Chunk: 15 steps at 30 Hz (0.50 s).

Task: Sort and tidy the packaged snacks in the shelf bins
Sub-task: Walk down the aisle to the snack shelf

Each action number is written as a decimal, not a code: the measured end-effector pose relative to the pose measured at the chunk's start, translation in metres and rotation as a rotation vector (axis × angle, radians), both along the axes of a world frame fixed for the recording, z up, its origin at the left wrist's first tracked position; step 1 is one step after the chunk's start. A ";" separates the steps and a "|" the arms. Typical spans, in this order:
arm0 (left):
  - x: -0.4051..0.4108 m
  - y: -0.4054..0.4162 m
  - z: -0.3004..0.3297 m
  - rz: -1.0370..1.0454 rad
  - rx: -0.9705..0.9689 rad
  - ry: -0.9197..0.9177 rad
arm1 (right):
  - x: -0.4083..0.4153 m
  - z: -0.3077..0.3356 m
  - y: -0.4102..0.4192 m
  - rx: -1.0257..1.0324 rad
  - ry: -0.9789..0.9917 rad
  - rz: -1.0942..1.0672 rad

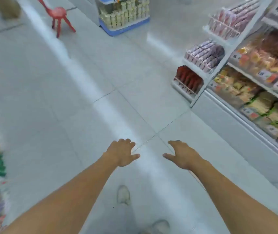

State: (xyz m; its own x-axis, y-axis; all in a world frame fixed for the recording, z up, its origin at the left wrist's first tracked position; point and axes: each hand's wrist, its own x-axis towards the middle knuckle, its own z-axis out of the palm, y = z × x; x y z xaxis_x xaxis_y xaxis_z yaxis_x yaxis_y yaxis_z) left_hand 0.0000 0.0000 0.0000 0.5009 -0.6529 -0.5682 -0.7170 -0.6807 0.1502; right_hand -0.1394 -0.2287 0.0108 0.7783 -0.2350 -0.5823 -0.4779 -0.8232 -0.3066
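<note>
Both hands hang over the tiled floor point(67, 98), palms down, holding nothing: the left hand point(123, 153) and the right hand point(183, 153) have loosely spread fingers. Packaged snacks point(261, 56) fill the shelf bins point(251, 78) well off to the right, untouched. A red stool point(60, 17) stands far ahead.

Both forearms are seen bare to the lower edge of the view, with no sleeve, watch or ring made out. The left hand point(122, 152) and right hand point(182, 154) are ungloved. Pale shoes point(123, 194) are worn.
</note>
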 end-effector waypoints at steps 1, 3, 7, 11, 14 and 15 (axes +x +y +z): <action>0.002 0.016 -0.010 0.041 0.042 0.024 | 0.012 -0.013 0.013 0.026 0.033 0.039; 0.011 0.045 -0.034 0.122 0.095 0.066 | 0.042 -0.035 0.035 0.055 0.079 0.114; 0.057 0.093 -0.070 0.276 0.109 0.114 | 0.125 -0.065 0.073 0.057 0.158 0.253; 0.150 0.109 -0.083 0.387 0.065 0.138 | 0.226 -0.077 0.085 0.015 0.253 0.371; 0.232 0.107 -0.070 0.433 0.014 0.134 | 0.309 -0.065 0.078 -0.019 0.264 0.388; 0.262 0.103 -0.063 0.433 0.000 0.122 | 0.337 -0.059 0.073 -0.032 0.248 0.388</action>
